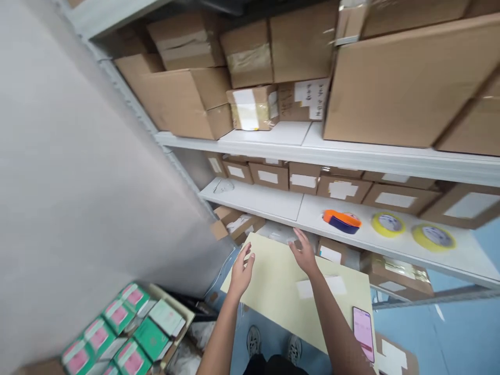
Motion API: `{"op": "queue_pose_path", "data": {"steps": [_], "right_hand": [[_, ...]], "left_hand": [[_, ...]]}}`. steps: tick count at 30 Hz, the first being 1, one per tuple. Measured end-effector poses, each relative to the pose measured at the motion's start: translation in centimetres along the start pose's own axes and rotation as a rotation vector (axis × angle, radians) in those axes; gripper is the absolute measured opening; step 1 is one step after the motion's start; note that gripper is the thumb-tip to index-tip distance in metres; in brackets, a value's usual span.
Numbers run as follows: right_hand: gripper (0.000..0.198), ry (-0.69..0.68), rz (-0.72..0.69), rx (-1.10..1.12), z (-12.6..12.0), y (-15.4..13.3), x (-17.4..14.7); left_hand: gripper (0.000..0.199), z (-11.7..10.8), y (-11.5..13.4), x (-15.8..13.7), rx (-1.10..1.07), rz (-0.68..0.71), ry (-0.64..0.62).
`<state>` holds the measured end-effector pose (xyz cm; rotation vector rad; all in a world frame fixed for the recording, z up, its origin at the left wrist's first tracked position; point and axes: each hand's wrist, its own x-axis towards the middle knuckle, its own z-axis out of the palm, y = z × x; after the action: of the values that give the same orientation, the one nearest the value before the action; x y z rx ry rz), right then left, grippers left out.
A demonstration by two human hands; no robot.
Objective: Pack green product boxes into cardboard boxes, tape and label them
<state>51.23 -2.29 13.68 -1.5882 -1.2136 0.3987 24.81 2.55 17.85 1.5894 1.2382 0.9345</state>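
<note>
Both of my hands hover, empty, over a pale yellow tabletop (269, 281). My left hand (241, 270) is open near the table's left edge, thumb and fingers apart. Farther back and to the right, my right hand (303, 253) is also open, its fingers spread toward the shelf edge. Beneath my right forearm lie white paper slips (336, 285), partly covered by the arm. A phone (363, 333) with a lit pink screen rests on the table's right side, beside my right forearm.
Ahead stands a shelf rack (265, 200) holding an orange and dark blue tape dispenser (342, 221), yellow tape rolls (388, 224) and labelled cartons (269, 176). Larger cardboard boxes (394, 88) fill the upper shelf. Green and pink boxes (130, 357) sit lower left, near a grey wall (97, 182).
</note>
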Motion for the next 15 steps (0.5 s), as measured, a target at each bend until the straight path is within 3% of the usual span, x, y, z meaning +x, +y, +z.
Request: {"op": "queue_pose_path", "data": {"steps": [7, 15], "right_hand": [[0.058, -0.228, 0.070, 0.188, 8.1, -2.4, -2.8], [0.054, -0.391, 0.064, 0.237, 17.4, -9.2, -7.3]], "left_hand": [[0.055, -6.7, -2.6, -3.7, 0.018, -0.101, 0.161], [0.052, -16.6, -7.0, -9.2, -0.069, -0.138, 0.386]]}}
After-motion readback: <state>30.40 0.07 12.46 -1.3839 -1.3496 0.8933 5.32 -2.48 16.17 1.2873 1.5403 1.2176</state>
